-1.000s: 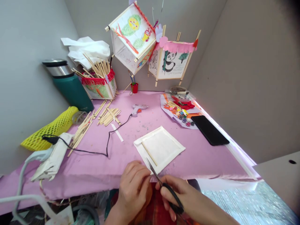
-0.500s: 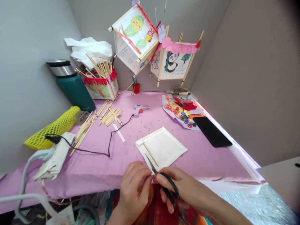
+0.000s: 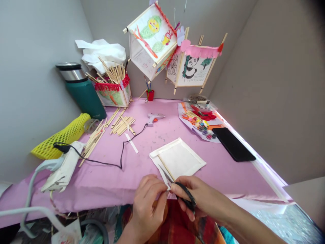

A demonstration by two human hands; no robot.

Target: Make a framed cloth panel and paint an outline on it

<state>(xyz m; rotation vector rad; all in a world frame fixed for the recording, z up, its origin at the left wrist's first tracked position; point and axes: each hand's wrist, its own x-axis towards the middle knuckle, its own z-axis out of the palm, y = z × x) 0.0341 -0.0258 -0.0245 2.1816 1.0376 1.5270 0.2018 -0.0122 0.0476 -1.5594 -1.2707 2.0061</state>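
Black-handled scissors (image 3: pixel 186 194) are in my right hand (image 3: pixel 194 195), fingers through the loops, blades pointing up and left along the panel's near-left edge. The white paper panel (image 3: pixel 182 156) lies on the pink tabletop and is framed by thin wooden sticks. One bare stick (image 3: pixel 166 167) runs along its left side, with a loose paper margin outside it. My left hand (image 3: pixel 149 201) pinches the near corner of that margin between thumb and fingers, close beside the blades. The exact pinch point is partly hidden.
A glue gun (image 3: pixel 153 119) with a black cord lies behind the panel. Bundles of sticks (image 3: pixel 123 125) and a green bottle (image 3: pixel 83 95) stand left, near a power strip (image 3: pixel 63 166). At right lie a black phone (image 3: pixel 234 144) and paint pots (image 3: pixel 209 135). Decorated lanterns (image 3: pixel 152 37) hang above.
The whole view has shifted slightly, with things appearing farther right. The scissor handles look closer together than before, and the blades stay at the paper edge. My left hand keeps its pinch.
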